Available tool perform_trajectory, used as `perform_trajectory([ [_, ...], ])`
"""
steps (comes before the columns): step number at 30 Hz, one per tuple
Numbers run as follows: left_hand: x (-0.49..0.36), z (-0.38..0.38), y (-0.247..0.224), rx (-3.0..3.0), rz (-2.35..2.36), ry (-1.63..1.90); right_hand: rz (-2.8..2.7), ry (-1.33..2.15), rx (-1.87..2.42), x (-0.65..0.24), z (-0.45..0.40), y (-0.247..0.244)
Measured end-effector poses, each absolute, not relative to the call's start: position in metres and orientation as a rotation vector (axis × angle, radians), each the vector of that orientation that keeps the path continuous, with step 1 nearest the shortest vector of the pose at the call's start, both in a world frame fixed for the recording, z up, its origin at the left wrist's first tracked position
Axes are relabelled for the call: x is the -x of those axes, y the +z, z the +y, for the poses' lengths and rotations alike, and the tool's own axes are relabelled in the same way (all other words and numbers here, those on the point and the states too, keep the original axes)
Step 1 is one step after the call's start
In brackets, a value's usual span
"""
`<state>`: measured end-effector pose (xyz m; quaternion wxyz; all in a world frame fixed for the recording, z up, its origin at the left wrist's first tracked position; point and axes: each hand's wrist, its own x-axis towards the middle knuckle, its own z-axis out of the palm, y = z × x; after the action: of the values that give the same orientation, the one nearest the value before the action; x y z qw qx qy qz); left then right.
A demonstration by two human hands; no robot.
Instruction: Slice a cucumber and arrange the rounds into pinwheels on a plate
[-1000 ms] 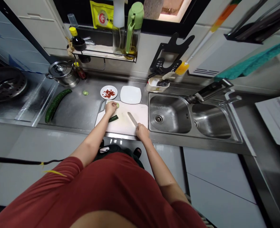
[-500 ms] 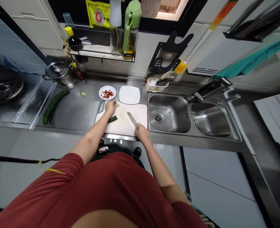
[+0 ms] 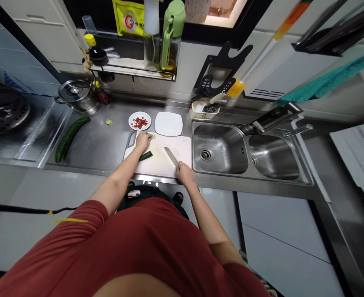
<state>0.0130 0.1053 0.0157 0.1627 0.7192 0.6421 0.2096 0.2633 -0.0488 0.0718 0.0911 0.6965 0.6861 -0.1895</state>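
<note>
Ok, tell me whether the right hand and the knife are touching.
Touching: the head view shows the right hand closed around the near end of the knife, the rest extending beyond it.

Cucumber piece (image 3: 146, 156) on cutting board (image 3: 160, 166); sink (image 3: 220, 154) right, plates (image 3: 168, 123) behind.

Cutting board (image 3: 163, 166) free between left hand (image 3: 143, 140) and knife (image 3: 171, 156); square plate (image 3: 168, 124) blocks way beyond far edge.
</note>
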Motion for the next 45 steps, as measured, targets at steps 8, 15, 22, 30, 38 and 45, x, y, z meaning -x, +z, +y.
perform_trajectory([
  [8, -0.012, 0.105, 0.019, -2.114, 1.832, 0.541, 1.994, -0.608, -2.068, -0.263, -0.046, 0.074],
  [15, -0.009, 0.102, 0.019, -2.141, 1.835, 0.545, 1.979, -0.631, -2.061, -0.264, -0.043, 0.076],
  [22, -0.008, 0.103, 0.017, -2.150, 1.830, 0.561, 1.956, -0.650, -2.057, -0.264, -0.042, 0.079],
  [30, -0.002, 0.100, 0.018, -2.012, 1.948, 0.720, 1.957, -0.645, -2.055, -0.264, -0.042, 0.080],
  [38, 0.010, 0.075, 0.016, -1.758, 2.077, 0.913, 1.970, -0.653, -2.051, -0.266, -0.040, 0.076],
  [45, 0.018, 0.049, 0.010, -1.658, 2.095, 0.966, 1.968, -0.663, -2.034, -0.267, -0.037, 0.072],
])
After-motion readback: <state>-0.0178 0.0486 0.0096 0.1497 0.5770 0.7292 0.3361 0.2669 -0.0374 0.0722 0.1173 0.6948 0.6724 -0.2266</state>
